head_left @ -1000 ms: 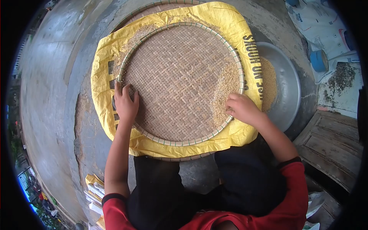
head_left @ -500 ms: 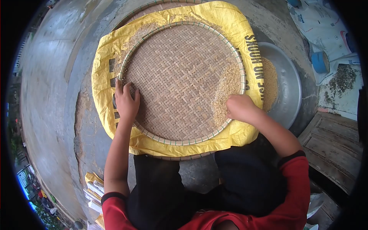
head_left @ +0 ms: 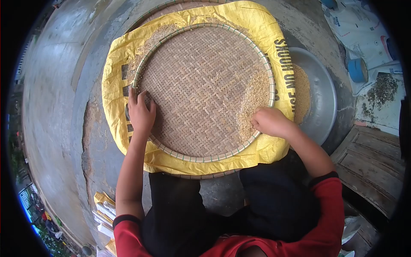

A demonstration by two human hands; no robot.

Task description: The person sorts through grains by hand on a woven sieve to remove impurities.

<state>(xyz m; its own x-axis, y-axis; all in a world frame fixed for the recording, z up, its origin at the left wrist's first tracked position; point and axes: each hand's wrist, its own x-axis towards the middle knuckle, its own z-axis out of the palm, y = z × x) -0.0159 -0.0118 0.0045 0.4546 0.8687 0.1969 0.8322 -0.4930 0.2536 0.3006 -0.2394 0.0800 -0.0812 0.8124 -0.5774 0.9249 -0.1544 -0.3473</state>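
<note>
A round woven bamboo tray [head_left: 197, 85] lies on a yellow sack [head_left: 124, 55] above my knees. Pale unhusked grain [head_left: 252, 98] is heaped along the tray's right side. My left hand [head_left: 142, 112] holds the tray's left rim, thumb and a finger over the inside edge. On the lower right, my right hand [head_left: 270, 121] is closed at the edge of the grain, fingers bent down; what they hold, if anything, is hidden.
A metal basin [head_left: 323, 94] with more grain stands right of the sack, partly covered by it. Another woven tray [head_left: 171, 9] shows beneath the sack. Wooden panels [head_left: 372, 158] and a blue container [head_left: 357, 70] are at the right; folded sacks [head_left: 105, 214] lie lower left.
My right hand has shifted very slightly and its wrist has turned a little. The left hand stays on the rim, and the grain looks nearly the same.
</note>
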